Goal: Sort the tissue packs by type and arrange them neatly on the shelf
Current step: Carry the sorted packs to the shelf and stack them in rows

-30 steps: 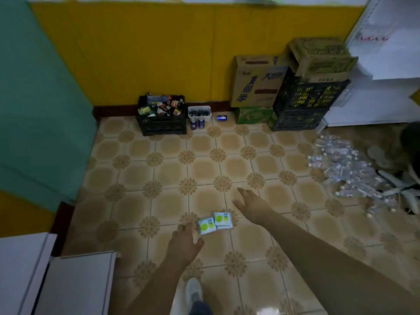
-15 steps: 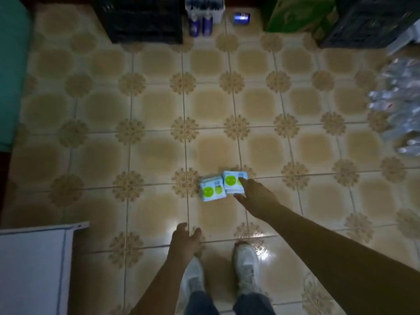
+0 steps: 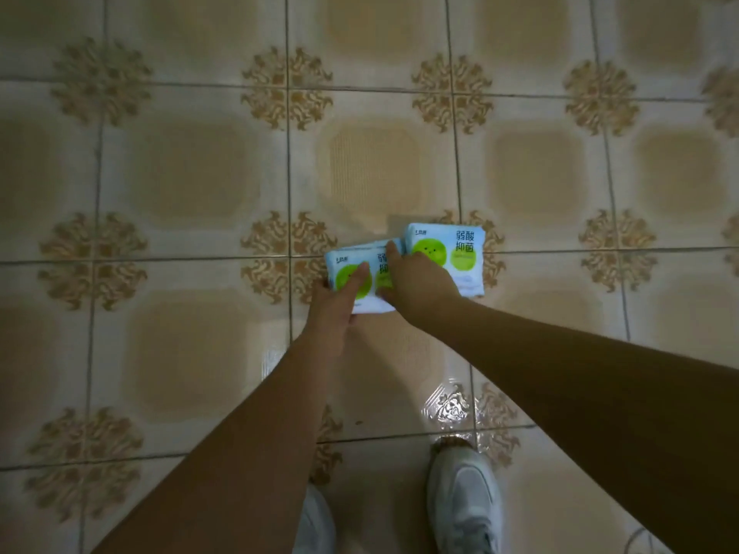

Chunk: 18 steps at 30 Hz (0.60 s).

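- Nearest the viewer, two white shoes (image 3: 464, 501) stand on the tiled floor (image 3: 192, 345) at about 6 o'clock, so the person is bent over and reaching down and forward.
- The left hand (image 3: 340, 297) lies on the nearer tissue pack (image 3: 352, 273), thumb on top over the green circle. The fingers seem to wrap its near edge, but that side is hidden, so whether it truly grips the pack cannot be told.
- The right hand (image 3: 416, 281) spreads across the seam between the two packs, one finger reaching up along the gap. Its fingers look laid flat and pressing, not closed round anything.
- The farther tissue pack (image 3: 456, 253) sits at about 1 o'clock from the near one, touching or slightly overlapping it, both printed face up.
- Both carry the same green-circle print, so they look like one type and belong together.
- To lift them well, slide each hand's fingers under a pack's edge and pinch from both sides. The soft wrap likely gives, so a light squeeze should do.
- Stacking one on the other would probably allow a steadier carry to the shelf, which is not in view.
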Tool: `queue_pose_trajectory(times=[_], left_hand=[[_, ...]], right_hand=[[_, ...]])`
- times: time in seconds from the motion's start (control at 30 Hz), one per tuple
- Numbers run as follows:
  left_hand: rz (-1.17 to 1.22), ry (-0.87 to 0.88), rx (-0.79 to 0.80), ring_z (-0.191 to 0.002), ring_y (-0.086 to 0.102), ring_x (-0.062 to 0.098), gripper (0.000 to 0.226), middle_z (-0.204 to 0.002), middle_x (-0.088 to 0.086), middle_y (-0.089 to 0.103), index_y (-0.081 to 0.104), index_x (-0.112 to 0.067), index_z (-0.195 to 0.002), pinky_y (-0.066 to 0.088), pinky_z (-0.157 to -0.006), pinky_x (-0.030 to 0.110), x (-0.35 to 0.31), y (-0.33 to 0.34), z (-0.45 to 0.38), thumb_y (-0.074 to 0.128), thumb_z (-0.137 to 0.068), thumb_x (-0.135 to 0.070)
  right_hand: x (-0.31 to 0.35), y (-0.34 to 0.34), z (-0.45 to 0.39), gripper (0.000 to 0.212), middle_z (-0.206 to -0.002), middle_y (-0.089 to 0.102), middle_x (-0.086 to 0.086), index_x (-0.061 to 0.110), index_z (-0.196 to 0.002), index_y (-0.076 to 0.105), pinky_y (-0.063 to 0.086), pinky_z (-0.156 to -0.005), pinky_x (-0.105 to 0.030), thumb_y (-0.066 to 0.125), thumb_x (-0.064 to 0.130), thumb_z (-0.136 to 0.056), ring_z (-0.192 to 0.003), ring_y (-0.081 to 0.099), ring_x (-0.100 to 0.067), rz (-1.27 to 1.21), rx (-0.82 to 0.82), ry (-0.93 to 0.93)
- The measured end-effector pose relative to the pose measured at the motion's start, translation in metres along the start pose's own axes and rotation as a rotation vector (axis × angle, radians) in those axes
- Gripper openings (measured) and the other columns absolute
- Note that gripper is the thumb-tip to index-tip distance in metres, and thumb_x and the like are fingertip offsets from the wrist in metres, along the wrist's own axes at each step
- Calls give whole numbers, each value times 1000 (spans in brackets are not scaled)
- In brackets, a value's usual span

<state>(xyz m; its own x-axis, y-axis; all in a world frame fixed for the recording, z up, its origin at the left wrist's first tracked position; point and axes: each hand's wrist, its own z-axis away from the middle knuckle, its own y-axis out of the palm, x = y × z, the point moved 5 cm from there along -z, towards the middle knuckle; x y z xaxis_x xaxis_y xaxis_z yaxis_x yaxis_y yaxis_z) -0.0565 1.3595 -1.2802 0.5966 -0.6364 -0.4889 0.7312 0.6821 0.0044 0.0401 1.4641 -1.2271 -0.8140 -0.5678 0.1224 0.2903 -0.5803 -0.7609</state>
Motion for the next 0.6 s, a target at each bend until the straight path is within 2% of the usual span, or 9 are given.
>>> queue_pose_trajectory(times=[0.07, 0.1, 0.2, 0.23, 0.33, 0.4, 0.47, 0.53, 0.6], left_hand=[[20, -37, 60, -97, 71, 25, 63, -110, 11, 73, 67, -10, -117, 57, -92, 42, -2, 2, -3, 90, -66, -39], [30, -58, 77, -94, 72, 24, 53, -109, 12, 73, 69, -9, -115, 58, -87, 38, -6, 1, 2, 87, -71, -34], [5, -62, 66, -73, 73, 12, 28, -98, 7, 75, 70, -11, -106, 55, -60, 21, -27, -14, 33, 78, -83, -25], [2, -58, 68, -74, 73, 10, 28, -97, 5, 75, 70, -13, -108, 54, -59, 20, -35, -21, 48, 76, -85, -25], [65, -43, 128, -101, 71, 21, 34, -111, 8, 74, 68, -14, -120, 57, -80, 31, -70, -39, 104, 72, -88, -26], [122, -23, 149, -106, 70, 25, 34, -115, 10, 73, 67, -14, -122, 56, -88, 37, -106, -47, 149, 70, -90, -25], [157, 4, 171, -107, 70, 26, 35, -118, 12, 71, 65, -13, -125, 56, -89, 37, -150, -53, 201, 67, -92, -22], [156, 59, 204, -103, 71, 25, 33, -119, 13, 71, 64, -14, -127, 58, -82, 35, -204, -58, 264, 63, -94, -21], [154, 120, 232, -105, 70, 26, 35, -120, 11, 71, 62, -16, -128, 60, -80, 35, -264, -64, 345, 63, -94, -23]], right_hand=[[-3, 0, -2, 81, -121, 57, -18, 8, -156, 5, 46, -74, -36, 55, 34, -97, -108, 57, -31, -106, -17, 9], [-3, -3, 0, 83, -121, 58, -19, 8, -156, 3, 50, -77, -37, 55, 34, -97, -106, 59, -31, -154, -11, -6], [3, -23, 19, 88, -124, 61, -17, 7, -156, 3, 51, -87, -39, 57, 41, -96, -108, 60, -30, -272, 32, -62], [8, -35, 29, 88, -128, 60, -16, 9, -156, 5, 50, -89, -38, 57, 45, -95, -111, 60, -29, -337, 38, -57], [28, -86, 60, 92, -141, 52, -15, 12, -157, 5, 48, -92, -35, 54, 55, -92, -120, 56, -30, -573, 58, 43], [46, -132, 84, 93, -151, 41, -15, 12, -157, 5, 41, -99, -33, 50, 60, -92, -131, 48, -31, -702, 103, 103], [66, -188, 115, 94, -156, 34, -12, 11, -157, 11, 36, -106, -33, 50, 65, -89, -137, 41, -31, -819, 145, 122], [84, -256, 152, 93, -150, 44, -8, 14, -152, 27, 40, -108, -38, 54, 70, -83, -131, 49, -29, -913, 150, 112], [95, -328, 198, 94, -136, 57, -4, 17, -143, 44, 49, -100, -40, 65, 75, -72, -117, 60, -26, -1015, 115, 141]])
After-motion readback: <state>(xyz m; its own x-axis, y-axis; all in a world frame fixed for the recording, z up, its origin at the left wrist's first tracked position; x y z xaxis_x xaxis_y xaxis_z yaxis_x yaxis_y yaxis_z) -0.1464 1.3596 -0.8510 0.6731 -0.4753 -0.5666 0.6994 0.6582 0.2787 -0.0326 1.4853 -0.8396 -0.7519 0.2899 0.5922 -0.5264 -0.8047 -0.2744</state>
